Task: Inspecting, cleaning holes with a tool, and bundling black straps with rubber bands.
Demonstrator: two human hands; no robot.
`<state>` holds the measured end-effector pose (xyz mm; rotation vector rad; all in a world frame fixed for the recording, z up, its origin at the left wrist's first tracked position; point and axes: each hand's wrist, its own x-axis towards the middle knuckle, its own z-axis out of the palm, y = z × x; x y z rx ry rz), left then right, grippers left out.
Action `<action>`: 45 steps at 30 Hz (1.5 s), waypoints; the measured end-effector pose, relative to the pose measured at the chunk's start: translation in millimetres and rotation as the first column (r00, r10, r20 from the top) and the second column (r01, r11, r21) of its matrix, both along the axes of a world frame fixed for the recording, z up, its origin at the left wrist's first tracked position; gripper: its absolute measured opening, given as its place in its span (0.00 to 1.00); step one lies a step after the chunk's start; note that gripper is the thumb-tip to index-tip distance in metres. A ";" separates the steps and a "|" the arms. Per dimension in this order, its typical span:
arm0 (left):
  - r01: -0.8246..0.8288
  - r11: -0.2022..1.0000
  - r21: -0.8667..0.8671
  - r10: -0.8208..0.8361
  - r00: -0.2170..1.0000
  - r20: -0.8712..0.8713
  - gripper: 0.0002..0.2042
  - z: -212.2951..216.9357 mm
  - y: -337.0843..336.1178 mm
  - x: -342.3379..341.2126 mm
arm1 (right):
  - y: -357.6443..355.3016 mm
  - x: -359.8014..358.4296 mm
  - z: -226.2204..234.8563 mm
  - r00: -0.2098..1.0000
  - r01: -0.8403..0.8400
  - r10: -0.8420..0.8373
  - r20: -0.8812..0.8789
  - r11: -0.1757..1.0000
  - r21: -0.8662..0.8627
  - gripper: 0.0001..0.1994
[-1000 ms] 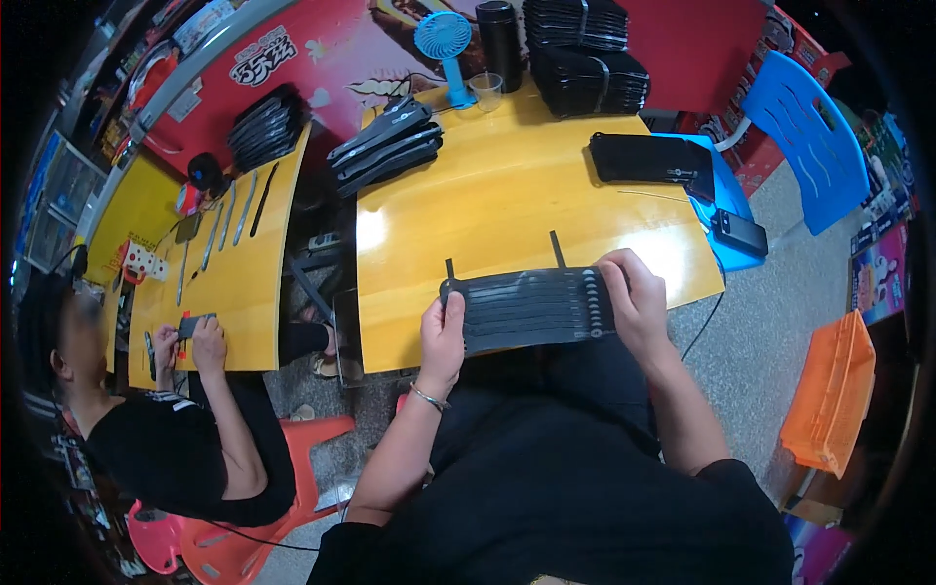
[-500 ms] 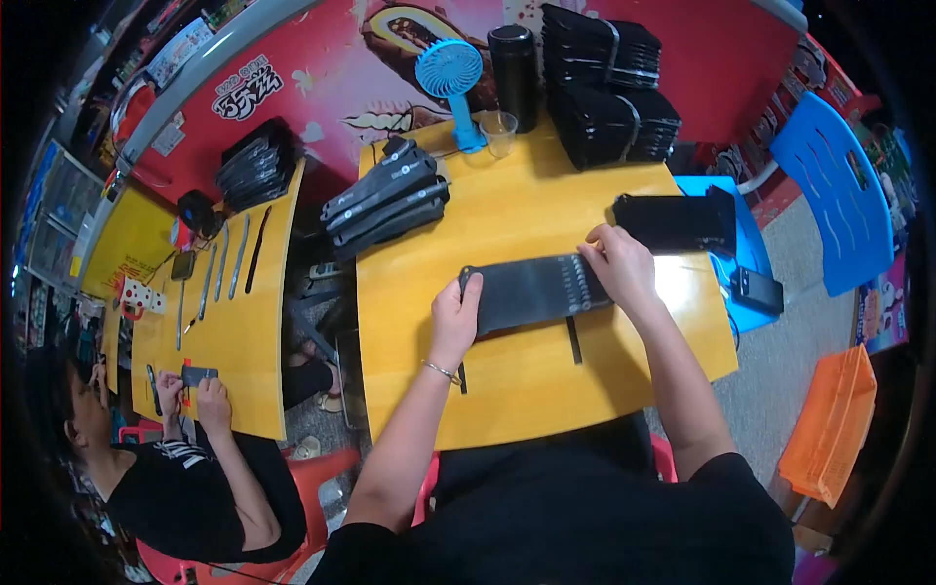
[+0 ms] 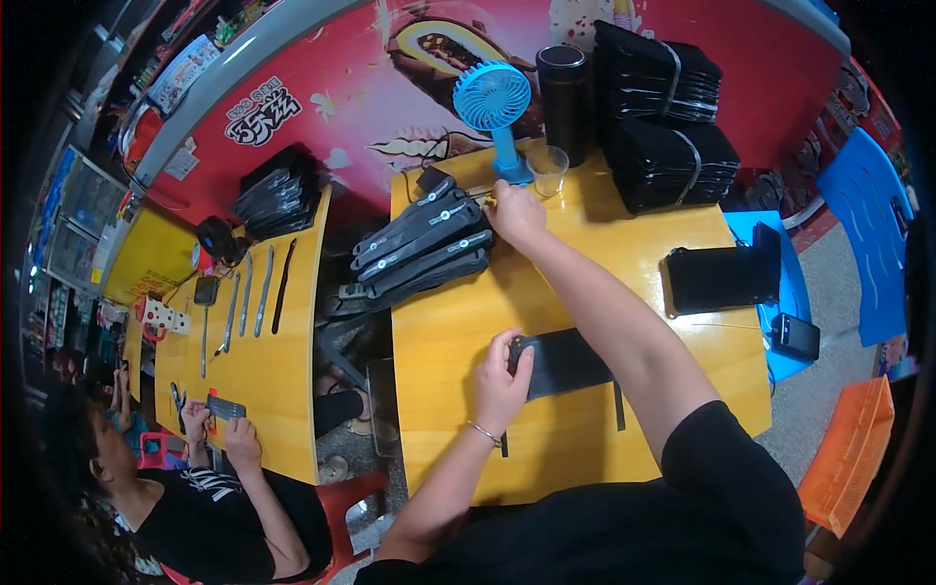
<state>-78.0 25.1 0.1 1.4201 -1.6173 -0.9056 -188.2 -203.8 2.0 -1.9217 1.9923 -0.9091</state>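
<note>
My left hand (image 3: 504, 378) is closed round the left end of a flat black pouch (image 3: 564, 363), its thumb on top. The pouch lies low over the wooden table; my right forearm hides its right end. Two narrow black strips (image 3: 619, 408) show on the tabletop below it. Farther off, my right hand (image 3: 518, 213) reaches to the foot of the blue fan (image 3: 493, 97), beside a pile of dark grey strip-shaped packs (image 3: 421, 244). Its fingers are pinched on something small and yellowish that I cannot make out.
A clear cup (image 3: 549, 172) and black bottle (image 3: 563, 102) stand behind the fan, near bundled black packs (image 3: 675, 164). Black packs (image 3: 723, 278) lie at the right edge by a blue chair (image 3: 863, 234). A co-worker (image 3: 210, 507) handles a grey piece at the left table.
My right hand has let go of the pouch and moved away to the fan's foot. The left hand still holds the pouch. The view has shifted.
</note>
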 end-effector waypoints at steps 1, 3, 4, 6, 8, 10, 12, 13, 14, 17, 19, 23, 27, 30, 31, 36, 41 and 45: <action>-0.005 1.000 0.004 0.005 1.000 0.001 0.14 -1.1 0.2 0.3 | -1.6 3.7 -0.2 0.999 0.035 -0.035 -0.011 0.998 0.046 0.13; -0.020 1.000 -0.010 0.020 0.997 -0.071 0.14 -3.4 0.3 0.6 | -3.8 6.7 -0.2 0.997 0.070 -0.068 -0.028 0.993 0.097 0.15; -0.021 1.000 -0.003 0.021 0.997 -0.073 0.14 -4.5 0.3 0.8 | -6.0 6.0 -0.9 0.995 0.094 -0.089 -0.042 0.989 0.115 0.16; -0.013 1.000 0.004 0.013 0.995 -0.095 0.14 -6.0 0.1 0.6 | -7.3 1.4 -2.8 0.992 0.118 -0.111 -0.063 0.983 0.139 0.16; -0.007 1.000 0.013 0.008 0.999 -0.052 0.15 1.9 0.4 0.9 | -4.8 -10.5 -2.5 0.992 0.124 -0.118 -0.042 0.973 0.194 0.19; -0.005 1.000 0.025 0.005 1.000 -0.010 0.15 3.2 -0.2 1.7 | 5.6 -27.2 4.8 0.995 0.077 -0.058 -0.080 0.963 0.260 0.20; 0.030 1.000 -0.007 -0.030 1.000 -0.003 0.18 -3.1 -2.2 5.1 | 22.3 -40.4 21.6 0.986 -0.010 0.070 -0.153 0.932 0.363 0.20; 0.029 1.000 0.007 -0.029 1.000 -0.010 0.18 -5.3 -2.3 5.2 | 29.8 -46.9 26.5 0.985 -0.007 0.072 -0.158 0.926 0.377 0.20; 0.037 0.996 -0.082 -0.036 0.999 0.008 0.19 -8.4 -2.9 5.0 | 34.9 -52.6 28.5 0.979 -0.042 0.123 -0.161 0.899 0.436 0.21; 0.049 0.997 -0.062 -0.042 0.993 0.112 0.21 3.7 -0.9 5.4 | 65.4 -74.2 35.3 0.964 -0.097 0.207 -0.165 0.856 0.507 0.21; 0.025 0.996 0.087 -0.027 0.999 0.025 0.21 2.9 -0.5 5.8 | 95.5 -88.2 43.0 0.963 -0.233 0.264 -0.043 0.908 0.349 0.18; 0.032 0.997 -0.064 -0.027 0.997 0.074 0.20 -1.6 -1.4 7.9 | 176.3 -100.5 56.7 0.895 -0.326 0.171 0.413 0.882 0.341 0.11; 0.047 0.999 0.001 -0.047 0.998 0.036 0.20 -11.2 -3.4 6.5 | 240.5 -100.6 46.8 0.815 -0.290 0.035 0.579 0.889 0.355 0.18; 0.037 0.999 0.007 -0.036 0.997 -0.071 0.20 -22.4 -3.9 5.7 | 259.0 -97.2 34.7 0.830 -0.252 -0.007 0.557 0.887 0.387 0.25; 0.039 0.999 0.011 -0.038 0.997 -0.072 0.20 -24.8 -4.0 5.4 | 261.6 -94.1 34.6 0.849 -0.231 -0.017 0.529 0.887 0.400 0.26; 0.029 0.999 -0.025 -0.031 0.997 -0.067 0.20 -22.0 -4.0 4.8 | 260.1 -86.3 40.2 0.880 -0.211 -0.001 0.474 0.896 0.392 0.27; 0.051 0.998 0.041 -0.048 0.996 -0.069 0.23 -12.9 -0.1 6.0 | 261.7 -81.5 36.3 0.967 -0.157 0.066 0.245 0.914 0.374 0.24; 0.128 0.986 0.106 -0.088 0.943 -0.321 0.25 -14.7 0.8 8.0 | 262.0 -81.4 36.4 0.985 -0.162 0.131 0.116 0.934 0.318 0.22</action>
